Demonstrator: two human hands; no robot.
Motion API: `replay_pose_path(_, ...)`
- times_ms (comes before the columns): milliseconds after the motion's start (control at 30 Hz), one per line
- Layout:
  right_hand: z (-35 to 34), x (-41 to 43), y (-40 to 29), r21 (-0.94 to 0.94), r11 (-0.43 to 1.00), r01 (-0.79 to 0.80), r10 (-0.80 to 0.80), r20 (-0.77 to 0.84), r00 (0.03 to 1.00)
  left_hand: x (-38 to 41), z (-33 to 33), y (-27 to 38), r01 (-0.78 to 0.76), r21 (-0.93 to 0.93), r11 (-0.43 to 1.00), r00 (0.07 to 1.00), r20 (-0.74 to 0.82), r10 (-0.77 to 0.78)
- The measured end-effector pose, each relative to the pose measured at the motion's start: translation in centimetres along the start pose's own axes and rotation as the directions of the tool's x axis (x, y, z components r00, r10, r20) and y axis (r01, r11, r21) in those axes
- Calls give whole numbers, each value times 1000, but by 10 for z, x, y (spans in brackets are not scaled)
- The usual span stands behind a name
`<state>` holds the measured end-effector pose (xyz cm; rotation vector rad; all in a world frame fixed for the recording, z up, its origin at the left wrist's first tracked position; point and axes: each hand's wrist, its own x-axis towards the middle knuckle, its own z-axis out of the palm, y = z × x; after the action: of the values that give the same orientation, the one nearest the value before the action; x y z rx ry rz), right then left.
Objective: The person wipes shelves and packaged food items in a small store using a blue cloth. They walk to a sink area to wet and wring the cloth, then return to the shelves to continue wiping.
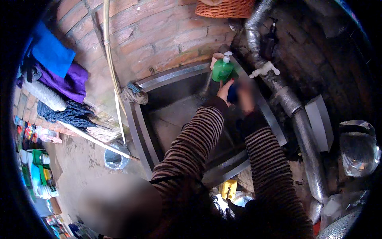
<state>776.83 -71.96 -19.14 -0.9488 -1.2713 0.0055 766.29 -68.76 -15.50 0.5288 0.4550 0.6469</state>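
My left hand [225, 92] is over the far right part of a metal-rimmed sink [176, 115], its fingertips just below a green pump bottle [221, 71] with a white pump head. Close beside it on the right is my right hand [246, 97], badly blurred. Between the two hands shows a dark blue thing [232, 94]; its kind and which hand grips it cannot be made out. Behind the bottle stands a pinkish cup [216, 59] at the sink's corner. Striped sleeves cover both my forearms.
A white tap [265, 70] juts from a foil-wrapped pipe [288, 97] at right. A wet cloth [135, 95] lies on the sink's left corner. A bamboo pole [108, 47] leans at the brick wall. Towels [64, 74] hang left. A dark bottle [270, 43] stands behind the pipe.
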Motion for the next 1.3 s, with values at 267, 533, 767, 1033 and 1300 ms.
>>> replay_pose_path(267, -3, 63, -124, -546, 833, 87, 425, 733, 530, 12, -69, -32, 20, 796, 605, 962, -180, 205)
replay_pose_path(533, 9, 42, -88, -455, 873, -176, 277, 165, 947, -55, 29, 45, 376, 418, 827, 908, -344, -239)
replay_pose_path(767, 10, 57, -108, -450, 626, -637, 778, 417, 470, -18, -28, 19, 267, -31, 963, 963, 56, -265)
replay_pose_path(1033, -16, 29, -92, -316, 714, -624, 690, 169, 704, -34, 27, 22, 226, 532, 816, 954, -292, -74)
replay_pose_path(1300, -35, 14, -30, -825, 510, 241, 276, 423, 863, -1, -4, -3, 114, 677, 727, 942, -306, 136)
